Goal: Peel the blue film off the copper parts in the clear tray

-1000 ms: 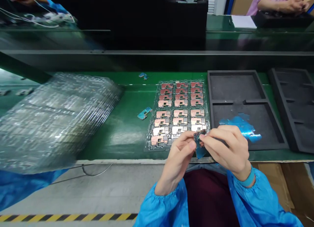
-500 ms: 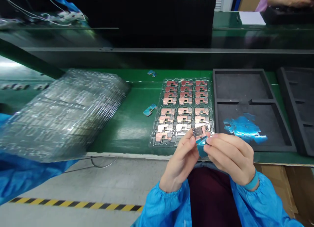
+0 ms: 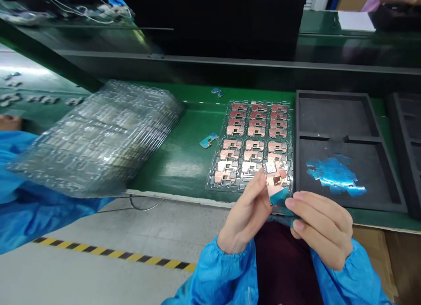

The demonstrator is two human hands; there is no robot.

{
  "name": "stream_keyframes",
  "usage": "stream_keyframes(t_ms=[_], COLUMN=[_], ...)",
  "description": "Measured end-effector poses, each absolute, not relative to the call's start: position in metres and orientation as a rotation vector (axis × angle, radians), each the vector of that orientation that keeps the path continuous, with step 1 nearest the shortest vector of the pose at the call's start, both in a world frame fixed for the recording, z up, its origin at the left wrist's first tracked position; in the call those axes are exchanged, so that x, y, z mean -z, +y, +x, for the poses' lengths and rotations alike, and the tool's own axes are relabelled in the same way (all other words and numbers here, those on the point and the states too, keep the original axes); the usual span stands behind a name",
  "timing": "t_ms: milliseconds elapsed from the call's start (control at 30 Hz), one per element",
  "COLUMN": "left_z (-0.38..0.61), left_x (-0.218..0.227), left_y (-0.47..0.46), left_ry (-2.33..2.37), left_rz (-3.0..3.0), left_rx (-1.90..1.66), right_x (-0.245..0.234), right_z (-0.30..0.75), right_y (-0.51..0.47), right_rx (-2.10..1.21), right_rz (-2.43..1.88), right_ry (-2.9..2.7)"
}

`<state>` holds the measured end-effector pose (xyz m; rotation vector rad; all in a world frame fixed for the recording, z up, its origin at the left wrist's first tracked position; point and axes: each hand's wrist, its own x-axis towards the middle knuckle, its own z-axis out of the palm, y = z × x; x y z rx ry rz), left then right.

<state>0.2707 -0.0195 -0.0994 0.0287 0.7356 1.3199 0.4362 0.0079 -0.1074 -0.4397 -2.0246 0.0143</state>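
My left hand (image 3: 245,215) pinches a small copper-faced circuit board (image 3: 276,180) upright above the near edge of the green belt. My right hand (image 3: 324,228) is closed on a strip of blue film (image 3: 283,202) that hangs from the board's lower end. Just beyond the hands lies a clear blister tray (image 3: 210,182) filled with several rows of similar copper boards.
A black foam tray (image 3: 329,134) on the right holds a heap of peeled blue film (image 3: 333,175). A second black tray (image 3: 406,134) sits further right. A stack of clear trays (image 3: 98,134) lies on the left, by another person's blue sleeve (image 3: 29,208). Loose blue scraps (image 3: 208,141) lie on the belt.
The board has turned from its dark side to its copper face. My right hand has drawn down and to the right with the blue film. The view has drifted left.
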Motion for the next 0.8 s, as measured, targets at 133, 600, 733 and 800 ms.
stream_keyframes(t_ms=[133, 600, 733, 800], left_z=[0.273, 0.273, 0.276, 0.279], left_x=[0.100, 0.112, 0.109, 0.110], left_y=[-0.016, -0.009, -0.007, -0.007], left_ry=[0.720, 0.754, 0.822, 0.892], left_rz=[-0.009, -0.043, 0.041, 0.114], left_rx=[-1.355, -1.401, -1.393, -1.386], right_x=[0.115, 0.157, 0.167, 0.158], right_z=[0.445, 0.501, 0.516, 0.507], right_y=[-0.003, 0.048, 0.058, 0.051], right_rx=[-0.059, -0.034, 0.003, -0.011], right_rz=[-0.418, -1.448, -1.609, -1.531], right_ry=[-2.009, -1.693, -1.943, -1.880])
